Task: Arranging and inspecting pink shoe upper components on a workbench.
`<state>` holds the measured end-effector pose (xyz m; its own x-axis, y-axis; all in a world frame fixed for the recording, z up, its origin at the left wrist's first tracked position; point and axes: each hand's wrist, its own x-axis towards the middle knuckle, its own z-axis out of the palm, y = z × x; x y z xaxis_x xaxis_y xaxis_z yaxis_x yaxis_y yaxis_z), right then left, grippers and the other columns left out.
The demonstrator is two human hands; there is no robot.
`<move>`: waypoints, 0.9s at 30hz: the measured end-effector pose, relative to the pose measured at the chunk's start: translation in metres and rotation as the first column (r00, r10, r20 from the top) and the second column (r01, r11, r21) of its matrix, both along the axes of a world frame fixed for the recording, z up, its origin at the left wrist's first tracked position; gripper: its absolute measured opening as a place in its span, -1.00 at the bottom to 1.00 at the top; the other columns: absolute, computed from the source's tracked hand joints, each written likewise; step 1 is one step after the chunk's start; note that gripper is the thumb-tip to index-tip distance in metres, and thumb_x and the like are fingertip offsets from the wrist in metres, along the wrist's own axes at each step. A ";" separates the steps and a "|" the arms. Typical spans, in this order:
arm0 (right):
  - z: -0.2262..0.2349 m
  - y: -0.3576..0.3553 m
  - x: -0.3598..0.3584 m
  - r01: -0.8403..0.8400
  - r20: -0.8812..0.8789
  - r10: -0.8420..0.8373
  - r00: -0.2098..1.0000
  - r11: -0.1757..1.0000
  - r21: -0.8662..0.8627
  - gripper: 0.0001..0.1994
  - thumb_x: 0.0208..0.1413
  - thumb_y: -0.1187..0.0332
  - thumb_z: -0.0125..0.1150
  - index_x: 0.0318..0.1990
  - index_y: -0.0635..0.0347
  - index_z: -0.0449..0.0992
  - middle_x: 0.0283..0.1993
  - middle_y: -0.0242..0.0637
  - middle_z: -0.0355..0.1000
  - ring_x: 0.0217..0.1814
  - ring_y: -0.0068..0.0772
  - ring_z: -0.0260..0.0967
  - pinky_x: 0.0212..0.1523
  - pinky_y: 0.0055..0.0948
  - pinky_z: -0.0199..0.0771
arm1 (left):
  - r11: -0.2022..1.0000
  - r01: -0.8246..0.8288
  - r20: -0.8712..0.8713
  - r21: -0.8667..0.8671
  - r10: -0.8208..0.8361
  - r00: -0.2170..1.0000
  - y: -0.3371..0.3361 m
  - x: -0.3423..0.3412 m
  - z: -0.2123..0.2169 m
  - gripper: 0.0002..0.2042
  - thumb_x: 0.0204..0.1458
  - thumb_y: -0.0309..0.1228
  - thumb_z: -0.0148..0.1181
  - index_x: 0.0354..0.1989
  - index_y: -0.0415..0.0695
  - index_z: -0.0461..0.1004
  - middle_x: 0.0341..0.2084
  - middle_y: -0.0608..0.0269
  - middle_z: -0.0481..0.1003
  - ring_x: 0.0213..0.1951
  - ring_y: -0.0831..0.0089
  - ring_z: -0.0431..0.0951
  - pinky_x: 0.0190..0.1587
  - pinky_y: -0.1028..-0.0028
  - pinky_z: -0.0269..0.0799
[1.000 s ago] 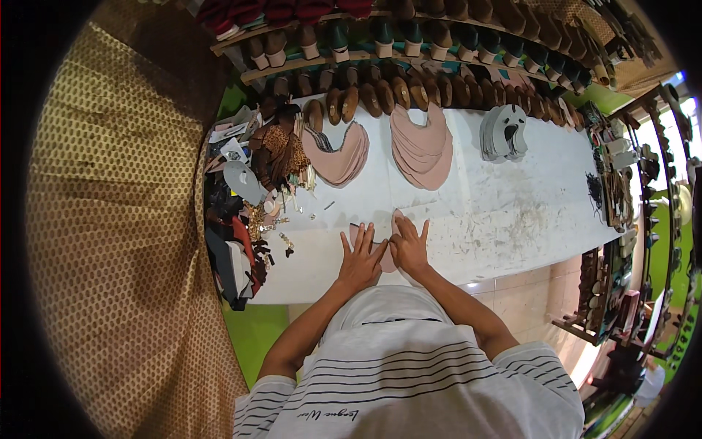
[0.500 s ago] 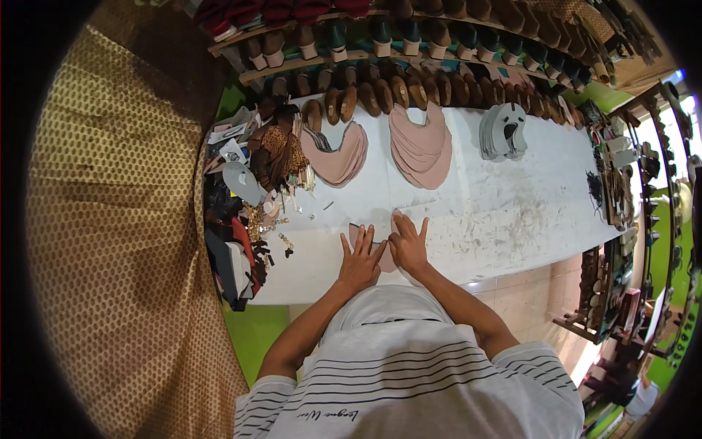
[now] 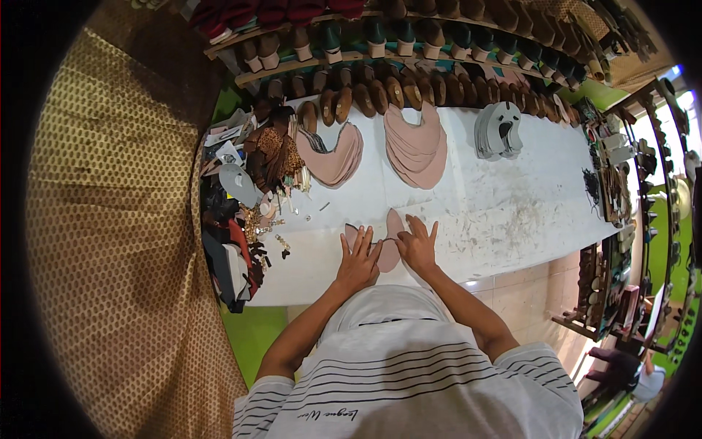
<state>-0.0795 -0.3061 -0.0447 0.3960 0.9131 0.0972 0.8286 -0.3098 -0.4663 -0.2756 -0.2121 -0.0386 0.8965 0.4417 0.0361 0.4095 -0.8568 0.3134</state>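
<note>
A pink U-shaped shoe-upper piece (image 3: 390,257) lies flat on the white table in front of me, with a thin dark line along its inner edge. My left hand (image 3: 358,262) rests on its left arm with the fingers stretched out and covers much of that side. Over its right edge is my right hand (image 3: 418,250), its fingers spread and the index fingertip by the dark inner edge. The right arm of the piece shows bare, its tip pointing away from me. I cannot tell if the right thumb presses on it.
Beyond my hands lie two fanned stacks of pink pieces (image 3: 415,157) (image 3: 338,164) and a grey stack (image 3: 499,132). Scraps and small metal fittings (image 3: 256,219) crowd the table's left end. Wooden shoe lasts (image 3: 362,99) line the back; racks (image 3: 596,293) stand right. A patterned curtain (image 3: 131,241) hangs left.
My right hand has shifted right, uncovering the right arm of the pink piece. My left hand stays on the left arm, nearly unmoved.
</note>
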 end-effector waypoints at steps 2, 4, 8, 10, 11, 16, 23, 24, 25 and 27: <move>0.002 -0.004 0.000 0.015 -0.023 -0.016 1.000 1.000 -0.025 -0.84 0.06 0.26 0.42 -0.25 0.08 0.73 0.41 -0.17 0.32 0.53 -0.12 0.13 0.46 0.54 -0.32 | 1.000 0.000 0.005 -0.003 0.000 1.000 0.000 0.001 0.000 -0.37 0.07 -0.25 0.23 0.38 -0.06 0.36 0.50 -0.22 0.04 0.53 -0.21 -0.04 0.34 -0.57 -0.24; 0.003 -0.007 -0.002 0.011 -0.025 -0.011 1.000 1.000 -0.013 -0.85 0.07 0.27 0.42 -0.25 0.09 0.73 0.41 -0.16 0.32 0.53 -0.12 0.13 0.46 0.54 -0.32 | 0.997 -0.030 0.061 -0.069 0.034 0.998 -0.001 0.003 0.003 -0.42 0.07 -0.34 0.11 0.35 -0.09 0.41 0.49 -0.27 0.06 0.54 -0.18 -0.04 0.36 -0.55 -0.30; 0.007 -0.013 -0.008 -0.005 -0.011 0.005 1.000 1.000 0.002 -0.86 0.07 0.29 0.41 -0.25 0.09 0.74 0.41 -0.14 0.32 0.53 -0.10 0.13 0.46 0.54 -0.33 | 0.998 -0.022 0.052 -0.066 0.026 0.998 -0.001 0.003 0.003 -0.40 0.07 -0.34 0.11 0.37 -0.04 0.39 0.50 -0.26 0.02 0.55 -0.19 -0.07 0.36 -0.55 -0.33; 0.005 -0.019 -0.009 0.002 -0.017 -0.002 1.000 1.000 0.000 -0.84 0.07 0.29 0.42 -0.23 0.10 0.73 0.41 -0.12 0.32 0.53 -0.09 0.13 0.46 0.54 -0.33 | 0.998 -0.018 0.032 -0.062 0.020 0.999 -0.001 0.002 0.002 -0.40 0.07 -0.34 0.12 0.39 0.00 0.38 0.52 -0.26 -0.02 0.56 -0.19 -0.11 0.36 -0.56 -0.36; 0.004 -0.022 -0.010 0.008 -0.024 -0.008 1.000 1.000 0.001 -0.82 0.06 0.30 0.43 -0.20 0.10 0.73 0.42 -0.11 0.31 0.54 -0.08 0.12 0.46 0.55 -0.33 | 0.998 -0.018 0.031 -0.064 0.020 0.999 -0.002 0.002 0.002 -0.40 0.07 -0.34 0.12 0.39 0.00 0.38 0.52 -0.26 -0.02 0.56 -0.19 -0.11 0.36 -0.56 -0.36; 0.000 -0.045 -0.009 0.063 -0.046 -0.064 0.997 0.998 -0.010 -0.73 0.02 0.32 0.47 -0.09 0.08 0.70 0.44 -0.09 0.28 0.54 -0.08 0.13 0.45 0.56 -0.32 | 0.996 -0.005 -0.064 -0.088 -0.001 0.998 0.000 0.003 0.004 -0.37 0.12 -0.29 0.13 0.45 0.07 0.32 0.53 -0.28 -0.07 0.55 -0.25 -0.14 0.33 -0.60 -0.36; 0.000 -0.049 -0.007 0.045 -0.055 -0.046 0.997 0.999 -0.011 -0.78 0.00 0.34 0.47 -0.17 0.10 0.72 0.43 -0.10 0.28 0.53 -0.06 0.14 0.45 0.57 -0.32 | 0.993 -0.025 0.001 -0.115 0.026 1.000 -0.001 0.003 0.005 -0.37 0.05 -0.35 0.12 0.41 0.01 0.36 0.53 -0.26 -0.06 0.57 -0.20 -0.16 0.36 -0.56 -0.44; 0.000 -0.048 -0.007 0.044 -0.056 -0.044 0.997 0.999 -0.011 -0.78 0.00 0.34 0.47 -0.17 0.10 0.72 0.43 -0.10 0.28 0.53 -0.06 0.14 0.45 0.57 -0.32 | 0.994 -0.019 -0.014 -0.104 0.017 1.000 0.000 0.003 0.005 -0.38 0.10 -0.33 0.11 0.43 0.05 0.34 0.53 -0.27 -0.08 0.56 -0.22 -0.16 0.35 -0.58 -0.43; 0.000 -0.048 -0.008 0.043 -0.045 -0.043 0.998 0.999 -0.001 -0.82 0.01 0.35 0.47 -0.20 0.10 0.73 0.42 -0.12 0.30 0.53 -0.06 0.15 0.46 0.57 -0.32 | 0.996 -0.012 -0.029 -0.092 0.009 1.000 0.000 0.003 0.004 -0.38 0.14 -0.31 0.11 0.45 0.08 0.31 0.53 -0.28 -0.09 0.56 -0.24 -0.16 0.33 -0.60 -0.42; -0.002 -0.049 -0.009 0.041 -0.032 -0.041 0.999 0.999 0.009 -0.86 0.01 0.35 0.46 -0.24 0.10 0.74 0.41 -0.13 0.32 0.53 -0.07 0.16 0.46 0.57 -0.33 | 0.994 -0.019 -0.040 -0.104 0.015 0.999 0.000 0.003 0.004 -0.38 0.14 -0.31 0.11 0.45 0.09 0.31 0.53 -0.28 -0.09 0.56 -0.24 -0.17 0.33 -0.60 -0.42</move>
<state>-0.0880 -0.3547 -0.0467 0.4360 0.8952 0.0922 0.7999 -0.3385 -0.4956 -0.2728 -0.2121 -0.0343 0.8887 0.4561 -0.0460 0.4372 -0.8131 0.3843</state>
